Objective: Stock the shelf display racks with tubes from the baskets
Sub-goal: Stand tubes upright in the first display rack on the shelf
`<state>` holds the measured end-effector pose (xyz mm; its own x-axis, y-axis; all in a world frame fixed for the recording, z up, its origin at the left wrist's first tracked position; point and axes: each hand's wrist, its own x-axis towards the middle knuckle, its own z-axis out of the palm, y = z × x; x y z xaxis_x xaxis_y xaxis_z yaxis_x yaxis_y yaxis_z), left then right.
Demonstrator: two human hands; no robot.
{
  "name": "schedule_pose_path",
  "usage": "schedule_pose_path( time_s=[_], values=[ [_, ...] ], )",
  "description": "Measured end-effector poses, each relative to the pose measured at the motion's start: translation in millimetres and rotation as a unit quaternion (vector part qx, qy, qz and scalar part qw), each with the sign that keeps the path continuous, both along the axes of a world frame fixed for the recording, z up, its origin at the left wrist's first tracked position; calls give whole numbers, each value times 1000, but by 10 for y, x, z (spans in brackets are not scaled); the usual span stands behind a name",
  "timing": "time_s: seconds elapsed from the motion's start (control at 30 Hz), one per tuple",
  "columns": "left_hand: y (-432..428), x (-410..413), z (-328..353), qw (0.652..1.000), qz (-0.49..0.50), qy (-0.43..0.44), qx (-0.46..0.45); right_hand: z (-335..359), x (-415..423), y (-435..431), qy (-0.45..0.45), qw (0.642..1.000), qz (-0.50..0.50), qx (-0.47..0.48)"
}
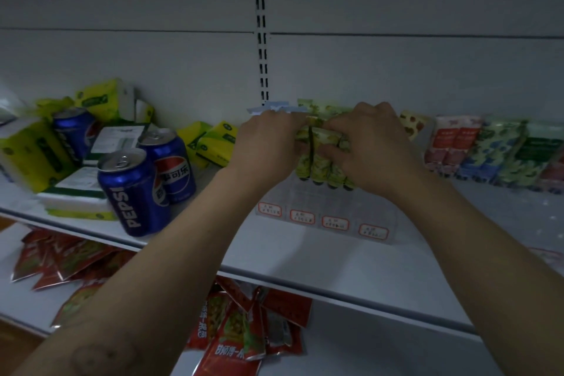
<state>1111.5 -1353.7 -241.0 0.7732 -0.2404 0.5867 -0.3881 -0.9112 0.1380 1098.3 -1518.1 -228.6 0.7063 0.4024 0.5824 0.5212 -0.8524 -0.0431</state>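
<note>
At the clear rack [323,210], clutching banded green tubes [317,162] with left hand [268,143] and right hand [375,146], seemingly only starting to fill it.

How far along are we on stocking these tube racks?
Done: the right rack looks full of tubes. In hand: the left hand and right hand grip a banded bundle of green tubes at the back of the clear rack. Left: that rack's front lanes look empty; baskets are out of view.

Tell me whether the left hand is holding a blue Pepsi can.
No, the left hand grips the green patterned plastic tubes with the right hand; the blue metal cans stand apart.
</note>
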Motion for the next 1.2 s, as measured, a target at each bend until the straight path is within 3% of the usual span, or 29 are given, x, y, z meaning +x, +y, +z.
schedule_pose_path(
  time_s=[0.23,0.47,0.7,0.87,1.03,1.2],
  values=[
    [-33,-29,9,1000,-18,13,14,-8,18,27,-20,1000,3,0],
    [-103,-38,-57,998,64,14,12,-57,83,46,-44,999,0,-9],
    [-46,3,-44,999,-7,24,-28,-42,53,49,-46,999,1,11],
    [-68,-22,-42,999,16,32,-26,-42,28,55,-55,998,4,12],
    [-12,-5,-60,994,-18,54,-95,-46,39,44,-68,998,1,-6],
    [120,-44,44,995,-33,17,-87,-39,58,13,-63,998,5,-9]
  ],
)
